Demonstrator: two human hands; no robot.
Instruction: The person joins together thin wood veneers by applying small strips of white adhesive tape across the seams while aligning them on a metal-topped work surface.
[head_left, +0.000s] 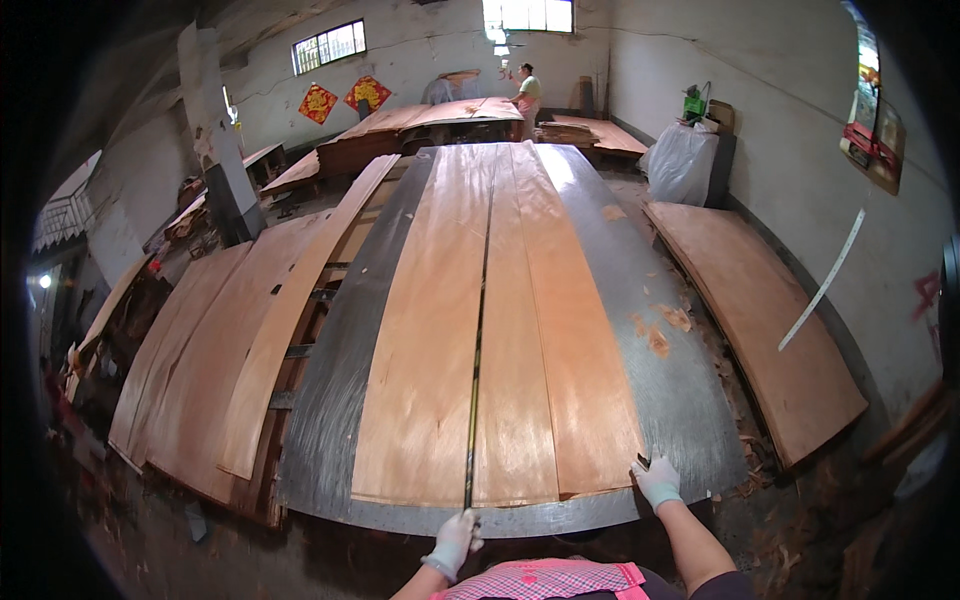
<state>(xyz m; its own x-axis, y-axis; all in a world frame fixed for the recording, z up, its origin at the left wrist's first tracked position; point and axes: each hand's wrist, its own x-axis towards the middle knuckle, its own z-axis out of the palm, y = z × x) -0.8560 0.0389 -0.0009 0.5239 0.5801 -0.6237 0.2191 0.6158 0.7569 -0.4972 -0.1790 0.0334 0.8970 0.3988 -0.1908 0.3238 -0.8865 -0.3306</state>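
My gloved left hand (455, 536) is closed around the near end of a long, thin straightedge strip (475, 375), dark with yellowish stretches. It runs lengthwise over pale wood veneer sheets (420, 360), up towards the far end. In my gloved right hand (658, 480) is a small dark tool (643, 460), its exact kind hidden by the fingers. That hand is at the near right corner of another veneer sheet (577, 360). Beneath the sheets is a broad metal-topped table (330, 375), its surface scratched.
Veneer scraps (658, 341) are scattered on the table's right side. A stack of reddish wood sheets (765, 315) stands on the right, by the wall. More sheets (225, 337) and a narrow veneer strip (300, 315) are on the left. Another person (527, 94) stands at a far table.
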